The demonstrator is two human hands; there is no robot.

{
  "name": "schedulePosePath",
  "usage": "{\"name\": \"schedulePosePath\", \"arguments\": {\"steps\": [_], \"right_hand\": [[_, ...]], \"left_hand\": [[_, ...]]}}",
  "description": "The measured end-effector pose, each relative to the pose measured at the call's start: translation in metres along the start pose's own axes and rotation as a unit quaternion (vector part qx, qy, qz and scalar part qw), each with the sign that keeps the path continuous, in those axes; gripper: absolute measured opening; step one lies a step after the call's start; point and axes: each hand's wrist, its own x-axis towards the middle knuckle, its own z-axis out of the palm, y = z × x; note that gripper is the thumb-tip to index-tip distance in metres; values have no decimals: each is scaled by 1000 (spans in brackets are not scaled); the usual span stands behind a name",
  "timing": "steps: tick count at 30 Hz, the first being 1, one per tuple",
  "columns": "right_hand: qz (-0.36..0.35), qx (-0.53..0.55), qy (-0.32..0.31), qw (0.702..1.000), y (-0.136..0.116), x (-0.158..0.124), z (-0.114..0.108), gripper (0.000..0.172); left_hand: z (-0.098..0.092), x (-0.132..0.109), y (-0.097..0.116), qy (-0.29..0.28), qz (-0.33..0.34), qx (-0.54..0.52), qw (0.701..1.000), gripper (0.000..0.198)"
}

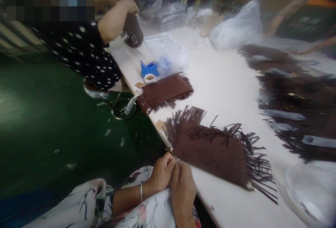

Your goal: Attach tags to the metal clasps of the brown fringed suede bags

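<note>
A dark brown fringed bag (pixel 210 151) lies flat on the white table (pixel 217 81), its strands spread over the far and right sides. At its near left corner, a small brassy metal fitting (pixel 170 149) pokes out over the table edge. Just below that fitting, my left hand (pixel 162 172) has its fingers pinched together. My right hand (pixel 184 182) is closed against it, fingertips meeting the left ones. Whatever sits between the fingertips is too small and covered to name. A tan tag (pixel 160 125) lies beside the bag's left end.
Beyond is a second brown fringed bag (pixel 168 90), near a blue tape dispenser (pixel 149 69) and a tape roll (pixel 149 78). A co-worker's arm (pixel 115 21) holds another fringed piece (pixel 132 32). Fringed bags (pixel 296 98) pile at right, with plastic bags (pixel 238 27) behind.
</note>
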Motion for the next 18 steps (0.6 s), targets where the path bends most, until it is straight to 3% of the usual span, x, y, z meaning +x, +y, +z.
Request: {"name": "schedulePosePath", "arguments": {"steps": [10, 14, 18], "right_hand": [[-58, 79, -86, 991, 10, 3, -21, 31], [14, 150, -125, 981, 16, 12, -25, 34], [82, 204, -107, 970, 14, 9, -21, 36]], "left_hand": [[-11, 11, 9, -79, -43, -84, 992, 20], [-13, 22, 3, -71, -33, -85, 993, 20], [-14, 24, 4, -69, -21, -86, 994, 19]]}}
